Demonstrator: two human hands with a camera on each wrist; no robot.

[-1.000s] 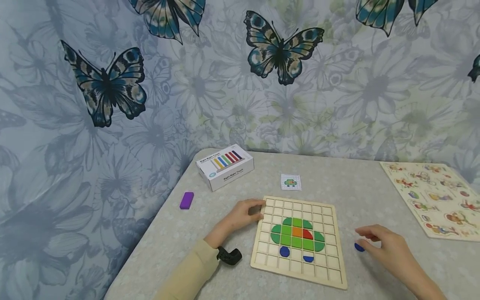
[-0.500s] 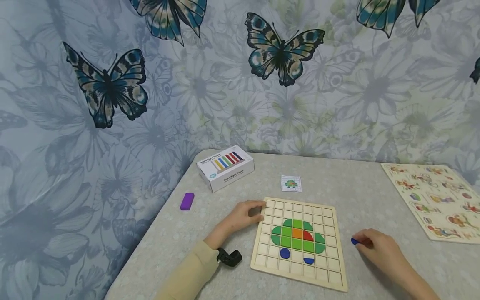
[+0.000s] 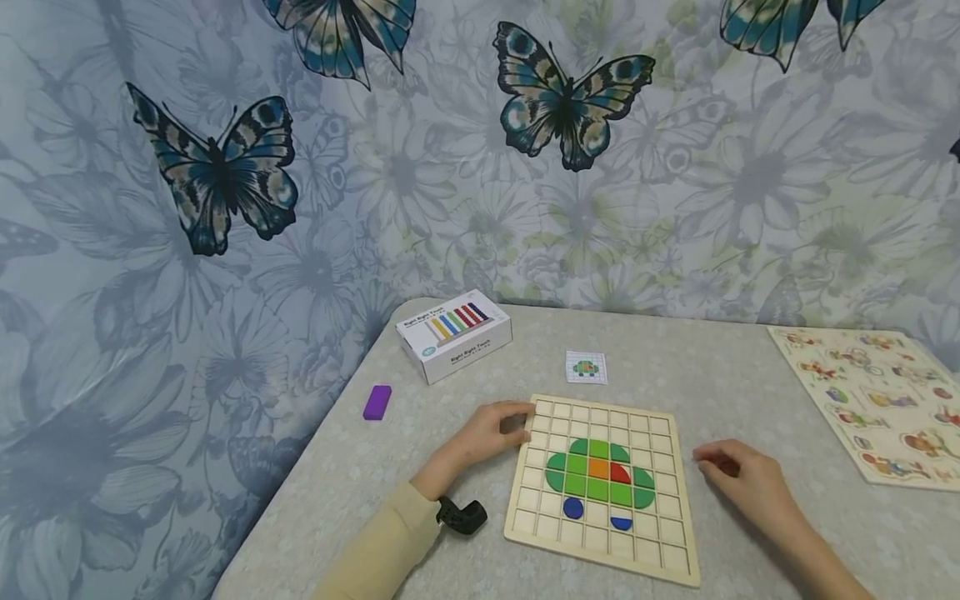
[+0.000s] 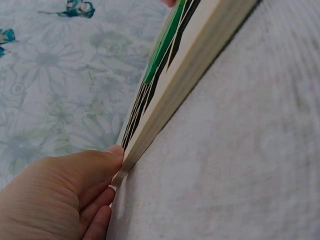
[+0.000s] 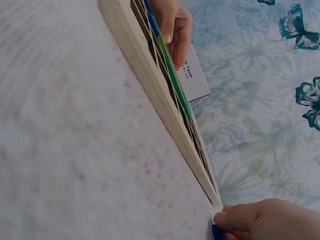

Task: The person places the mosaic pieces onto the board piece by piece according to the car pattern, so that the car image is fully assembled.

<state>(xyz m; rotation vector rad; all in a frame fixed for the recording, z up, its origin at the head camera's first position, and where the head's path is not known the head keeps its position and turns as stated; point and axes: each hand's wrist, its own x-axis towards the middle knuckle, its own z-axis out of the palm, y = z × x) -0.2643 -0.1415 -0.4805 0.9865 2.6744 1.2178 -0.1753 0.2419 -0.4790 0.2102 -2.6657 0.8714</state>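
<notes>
The wooden grid board lies on the table, bearing green, orange and red pieces in a rounded shape. Below that shape are a blue disc and a blue half-circle piece. My left hand holds the board by its far left corner, thumb and fingertips at the edge in the left wrist view. To the right of the board is my right hand. Between its thumb and fingers it pinches another blue piece, which shows in the right wrist view but is hidden in the head view.
A small pattern card lies behind the board. Farther left are a white box and a purple block. At the right lies a large picture board. A patterned wall stands behind the table.
My right hand has picked up the blue piece from the table and turned, drawing slightly nearer the board. The left hand stays at the board's corner.
</notes>
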